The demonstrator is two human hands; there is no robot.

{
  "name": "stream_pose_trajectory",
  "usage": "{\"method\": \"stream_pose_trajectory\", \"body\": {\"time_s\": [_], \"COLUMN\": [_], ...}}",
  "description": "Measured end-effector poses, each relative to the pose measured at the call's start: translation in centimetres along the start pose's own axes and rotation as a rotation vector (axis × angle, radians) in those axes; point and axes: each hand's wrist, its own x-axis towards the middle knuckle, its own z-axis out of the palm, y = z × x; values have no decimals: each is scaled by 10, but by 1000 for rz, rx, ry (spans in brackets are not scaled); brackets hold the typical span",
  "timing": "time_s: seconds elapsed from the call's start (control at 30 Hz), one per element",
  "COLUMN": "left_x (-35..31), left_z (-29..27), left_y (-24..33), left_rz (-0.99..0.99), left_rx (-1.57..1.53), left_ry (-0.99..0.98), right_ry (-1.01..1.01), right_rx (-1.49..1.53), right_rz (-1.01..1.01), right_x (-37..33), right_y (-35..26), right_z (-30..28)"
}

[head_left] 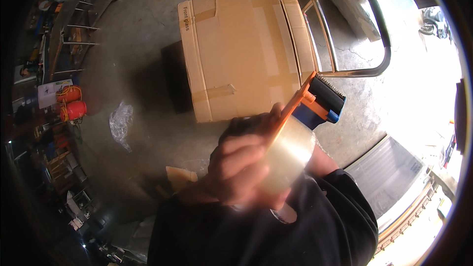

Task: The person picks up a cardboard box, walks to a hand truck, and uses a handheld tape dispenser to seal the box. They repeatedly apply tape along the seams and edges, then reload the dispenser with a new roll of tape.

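Close in front of my chest is a packing tape dispenser [301, 104] with an orange side plate, a blue and black head with a toothed cutter, and a wide roll of clear tape [291, 153]. My left hand [239, 165] is closed on its left side, the curled fingers against the orange plate and roll. From the right, my right hand [321, 161] reaches in behind the roll; only the wrist shows plainly, and its fingers are hidden. Beyond the dispenser stands a large cardboard box [241, 51], its top flaps taped down along a seam and the edges.
A metal hand-truck handle [387, 44] rises right of the box. Crumpled clear plastic [121, 124] and a cardboard scrap [181, 177] lie on the concrete floor. Metal racks [76, 44] and red-orange containers [73, 106] line the left. A grey panel [389, 175] lies at the lower right.
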Motion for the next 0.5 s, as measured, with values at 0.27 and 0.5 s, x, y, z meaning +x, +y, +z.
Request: {"method": "stream_pose_trajectory", "body": {"time_s": [0.27,0.5], "left_x": [-1,0], "left_z": [-4,-1], "left_y": [5,-3], "left_rz": [-33,54], "left_rx": [14,82], "left_ry": [-24,31], "right_ry": [123,166], "right_rx": [-184,-353], "right_rz": [141,139], "right_x": [8,13], "right_y": [-16,-13], "right_z": [26,53]}}
